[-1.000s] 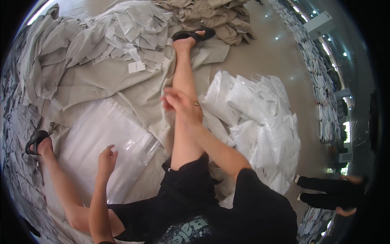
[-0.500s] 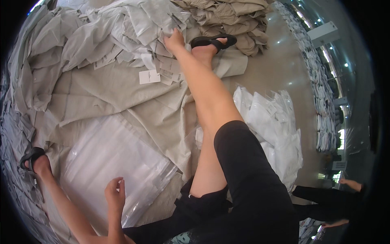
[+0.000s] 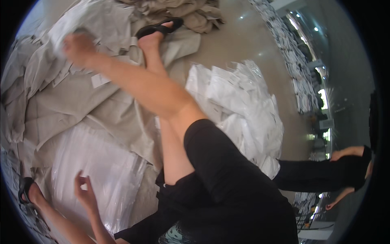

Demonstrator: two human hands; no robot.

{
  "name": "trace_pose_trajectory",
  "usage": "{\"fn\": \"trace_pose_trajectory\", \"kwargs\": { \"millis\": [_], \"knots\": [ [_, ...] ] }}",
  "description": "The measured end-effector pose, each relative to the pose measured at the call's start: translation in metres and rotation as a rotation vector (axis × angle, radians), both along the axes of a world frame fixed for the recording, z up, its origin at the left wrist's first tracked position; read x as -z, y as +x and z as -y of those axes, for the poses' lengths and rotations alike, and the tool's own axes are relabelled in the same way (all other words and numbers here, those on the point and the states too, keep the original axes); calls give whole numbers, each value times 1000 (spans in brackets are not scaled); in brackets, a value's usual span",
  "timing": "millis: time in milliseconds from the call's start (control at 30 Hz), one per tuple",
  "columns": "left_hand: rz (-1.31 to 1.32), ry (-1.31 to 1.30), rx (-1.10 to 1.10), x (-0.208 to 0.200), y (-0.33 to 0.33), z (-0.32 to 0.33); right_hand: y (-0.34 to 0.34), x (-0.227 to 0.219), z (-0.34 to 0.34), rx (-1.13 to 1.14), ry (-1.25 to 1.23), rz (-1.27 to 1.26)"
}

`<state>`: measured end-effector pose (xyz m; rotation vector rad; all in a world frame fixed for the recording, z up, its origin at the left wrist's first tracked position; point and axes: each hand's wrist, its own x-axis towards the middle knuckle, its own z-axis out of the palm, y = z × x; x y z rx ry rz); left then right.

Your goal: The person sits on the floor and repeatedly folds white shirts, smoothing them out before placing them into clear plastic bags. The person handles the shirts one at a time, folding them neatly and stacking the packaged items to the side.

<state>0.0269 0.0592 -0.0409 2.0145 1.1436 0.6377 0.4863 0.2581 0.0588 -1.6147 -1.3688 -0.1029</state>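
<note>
My right hand [image 3: 81, 51], smeared by motion, is closed over the pile of pale grey garments [image 3: 107, 26] at the far left. A small dark tool [image 3: 84, 31] shows as a blur at its fingers; its kind is too smeared to tell. My left hand [image 3: 84, 189] hovers above a stack of clear plastic bags [image 3: 97, 162], with thumb and fingers curved apart and nothing between them. Under the bags and reaching up to the garments lies a beige cloth [image 3: 87, 103]. A white tag [image 3: 99, 80] rests on that cloth below my right forearm.
White garments in clear plastic [image 3: 239, 110] lie heaped right of my legs. Brown garments [image 3: 178, 12] are piled beyond my sandalled foot [image 3: 160, 28]. Along the right runs a long row of stacked clothing [image 3: 290, 61]. Another person [image 3: 321, 175] in black is at the right edge.
My right hand has swung left over the pale garments, the dark tool moving with it. The view has shifted, so the scene sits further left. My left hand keeps its curved pose.
</note>
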Motion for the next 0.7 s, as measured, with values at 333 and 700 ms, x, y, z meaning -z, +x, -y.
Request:
{"fn": "trace_pose_trajectory", "kwargs": {
  "millis": [333,700],
  "knots": [
    [210,-9,-131,30,31,-82,-238,-39,183,-584,-79,-470],
    [751,-432,89,-113,-6,0,-216,-107,228,-1007,-407,-1031]
  ]
}}
